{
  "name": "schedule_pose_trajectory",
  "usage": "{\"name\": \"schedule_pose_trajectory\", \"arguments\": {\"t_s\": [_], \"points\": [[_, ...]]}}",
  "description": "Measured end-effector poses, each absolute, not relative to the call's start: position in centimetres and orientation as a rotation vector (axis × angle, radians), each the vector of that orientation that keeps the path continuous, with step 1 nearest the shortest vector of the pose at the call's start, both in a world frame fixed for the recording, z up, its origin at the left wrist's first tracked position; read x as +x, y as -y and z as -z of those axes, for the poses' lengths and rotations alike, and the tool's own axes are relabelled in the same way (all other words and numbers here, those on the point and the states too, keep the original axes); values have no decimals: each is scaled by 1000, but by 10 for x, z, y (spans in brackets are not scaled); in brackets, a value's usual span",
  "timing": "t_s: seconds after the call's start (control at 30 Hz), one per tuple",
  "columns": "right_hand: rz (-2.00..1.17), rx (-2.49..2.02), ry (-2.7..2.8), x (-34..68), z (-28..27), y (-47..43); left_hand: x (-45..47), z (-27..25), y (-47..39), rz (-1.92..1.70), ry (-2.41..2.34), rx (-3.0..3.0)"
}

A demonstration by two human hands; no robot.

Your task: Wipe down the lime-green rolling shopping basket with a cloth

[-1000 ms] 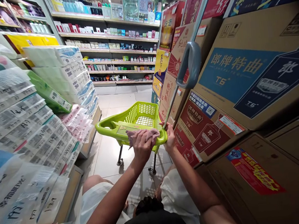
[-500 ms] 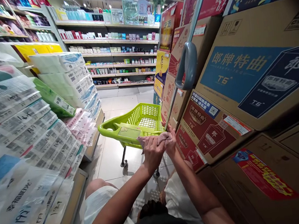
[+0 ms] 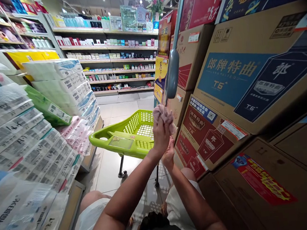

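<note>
My left hand [image 3: 161,137] is closed on a crumpled pinkish cloth [image 3: 163,116], pressed around the thin metal pole below its grey plastic loop handle [image 3: 172,74]. The pole [image 3: 181,5] leans upward to the right, out of the top of the view. Just beneath the cloth, my right hand [image 3: 169,156] has its fingers closed at the pole's lower end, which the hands mostly hide. A lime-green shopping basket cart [image 3: 113,141] on dark legs with casters stands beyond my forearms; neither hand appears to grip it.
Stacked liquor cartons [image 3: 219,70] rise close on the right. Plastic-wrapped paper packs [image 3: 17,130] with handwritten prices are piled on the left. Shelves of small boxed goods [image 3: 107,49] cross the far end of the tiled aisle [image 3: 105,176]. My knees are bent below.
My left hand and the cloth have moved up the pole, away from my right hand. The pole has swung left and its loop handle has turned edge-on. The camera view has shifted slightly.
</note>
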State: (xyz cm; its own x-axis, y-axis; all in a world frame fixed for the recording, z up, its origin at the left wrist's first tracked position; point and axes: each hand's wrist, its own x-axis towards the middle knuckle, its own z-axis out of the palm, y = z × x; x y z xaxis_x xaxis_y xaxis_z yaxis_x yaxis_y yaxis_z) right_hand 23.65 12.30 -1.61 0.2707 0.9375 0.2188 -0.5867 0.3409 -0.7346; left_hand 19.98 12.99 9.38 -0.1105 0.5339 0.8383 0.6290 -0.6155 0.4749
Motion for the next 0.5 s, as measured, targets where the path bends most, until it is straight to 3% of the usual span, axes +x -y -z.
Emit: {"name": "schedule_pose_trajectory", "arguments": {"t_s": [0.17, 0.33, 0.5], "points": [[-1110, -555, 561, 233, 29, -123, 183, -77, -138, 1531, 1286, -2222], [-1181, -466, 473, 244, 27, -123, 136, -69, -96, 930, 1355, -2487], [-1034, -593, 552, 256, 24, -112, 117, -57, -32, 989, 1351, -2286]]}}
